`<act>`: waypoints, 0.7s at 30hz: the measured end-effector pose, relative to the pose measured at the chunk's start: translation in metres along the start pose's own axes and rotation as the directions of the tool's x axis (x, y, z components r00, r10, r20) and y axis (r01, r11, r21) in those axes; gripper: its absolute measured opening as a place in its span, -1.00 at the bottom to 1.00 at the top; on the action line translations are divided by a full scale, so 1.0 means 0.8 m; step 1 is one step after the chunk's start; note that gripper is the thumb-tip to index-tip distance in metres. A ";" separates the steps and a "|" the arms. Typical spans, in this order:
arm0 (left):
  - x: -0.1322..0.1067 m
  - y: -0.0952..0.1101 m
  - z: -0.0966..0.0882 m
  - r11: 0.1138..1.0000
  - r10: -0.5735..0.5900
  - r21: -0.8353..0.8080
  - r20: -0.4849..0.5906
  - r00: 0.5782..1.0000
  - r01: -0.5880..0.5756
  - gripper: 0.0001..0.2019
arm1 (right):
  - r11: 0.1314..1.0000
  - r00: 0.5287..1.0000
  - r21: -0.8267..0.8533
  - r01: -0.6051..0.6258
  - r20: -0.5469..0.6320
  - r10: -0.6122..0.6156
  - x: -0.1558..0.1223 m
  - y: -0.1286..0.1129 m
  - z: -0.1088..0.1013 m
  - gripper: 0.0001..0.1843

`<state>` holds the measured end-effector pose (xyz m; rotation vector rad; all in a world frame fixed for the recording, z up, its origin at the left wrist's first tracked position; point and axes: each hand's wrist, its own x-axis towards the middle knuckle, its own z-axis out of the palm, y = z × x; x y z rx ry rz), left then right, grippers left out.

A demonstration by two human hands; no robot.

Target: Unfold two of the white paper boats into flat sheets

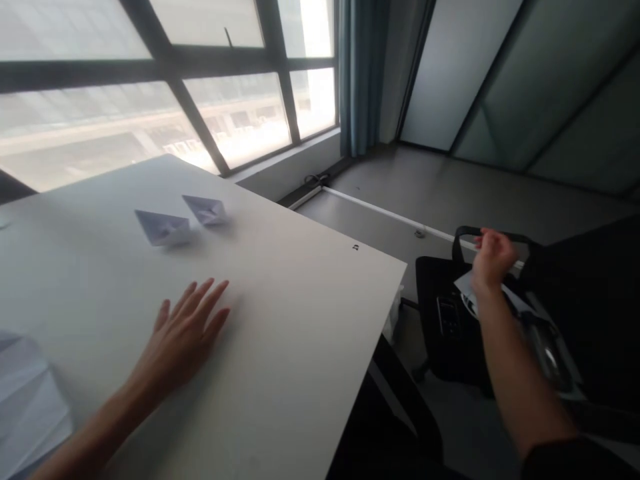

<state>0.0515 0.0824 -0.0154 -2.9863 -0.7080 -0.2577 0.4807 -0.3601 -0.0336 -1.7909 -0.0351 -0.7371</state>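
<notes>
My left hand (183,333) rests flat on the white table (300,333) with its fingers spread, holding nothing. Ahead of it stand two white folded paper boats (163,228) (205,210), side by side and out of reach of its fingertips. A larger folded paper piece (25,407) lies at the table's lower left corner of view. Off the table to the right, my right hand (493,260) is curled around the black handle (500,235) of a black bag (445,347), above a white sheet of paper (480,293).
A dark phone-like object (449,315) lies on the black bag. The table's right edge drops to a grey floor (450,193), with a dark chair back (400,413) below it. A large window (240,113), teal curtain (360,73) and white floor conduit (380,213) lie beyond.
</notes>
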 end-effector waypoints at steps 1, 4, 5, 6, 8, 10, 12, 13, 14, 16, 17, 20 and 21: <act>0.000 -0.002 0.006 1.000 -0.011 -0.017 0.001 1.000 0.011 -0.44 | 0.972 0.985 -0.164 -0.166 -0.071 0.156 -0.003 0.062 -0.014 -0.59; 0.004 -0.012 0.021 0.996 -0.060 -0.058 0.034 0.998 0.062 -0.43 | 0.816 0.916 -0.417 -0.401 -0.164 0.367 -0.064 0.197 -0.068 -0.56; 0.006 -0.015 0.024 0.996 -0.064 -0.062 0.046 0.997 0.067 -0.43 | 0.779 0.897 -0.447 -0.439 -0.173 0.406 -0.092 0.226 -0.086 -0.56; 0.007 -0.017 0.026 0.996 -0.066 -0.063 0.053 0.996 0.070 -0.43 | 0.743 0.878 -0.474 -0.472 -0.174 0.446 -0.118 0.248 -0.103 -0.56; 0.008 -0.019 0.027 0.996 -0.063 -0.063 0.056 0.996 0.066 -0.43 | 0.679 0.838 -0.517 -0.521 -0.159 0.521 -0.159 0.278 -0.132 -0.56; 0.008 -0.018 0.025 0.996 -0.059 -0.062 0.054 0.997 0.062 -0.44 | 0.653 0.817 -0.543 -0.528 -0.115 0.565 -0.178 0.300 -0.151 -0.58; 0.007 -0.016 0.021 0.997 -0.054 -0.057 0.056 0.997 0.058 -0.44 | 0.665 0.810 -0.552 -0.503 -0.033 0.585 -0.180 0.317 -0.160 -0.61; 0.008 -0.016 0.020 0.997 -0.055 -0.054 0.060 0.997 0.058 -0.43 | 0.677 0.807 -0.551 -0.487 0.011 0.590 -0.178 0.326 -0.162 -0.62; 0.008 -0.015 0.018 0.997 -0.060 -0.052 0.064 0.996 0.064 -0.43 | 0.688 0.803 -0.551 -0.473 0.053 0.594 -0.176 0.333 -0.162 -0.63; 0.009 -0.016 0.019 0.996 -0.066 -0.053 0.070 0.995 0.070 -0.43 | 0.697 0.791 -0.556 -0.452 0.112 0.602 -0.173 0.346 -0.160 -0.60; 0.010 -0.016 0.020 0.996 -0.067 -0.054 0.069 0.995 0.071 -0.43 | 0.696 0.785 -0.563 -0.446 0.128 0.606 -0.173 0.352 -0.159 -0.57; 0.010 -0.020 0.027 0.997 -0.055 -0.059 0.062 0.997 0.059 -0.43 | 0.681 0.774 -0.588 -0.435 0.143 0.617 -0.174 0.364 -0.156 -0.49; 0.008 -0.020 0.027 0.996 -0.054 -0.061 0.052 0.997 0.057 -0.43 | 0.677 0.771 -0.595 -0.433 0.144 0.620 -0.175 0.367 -0.155 -0.48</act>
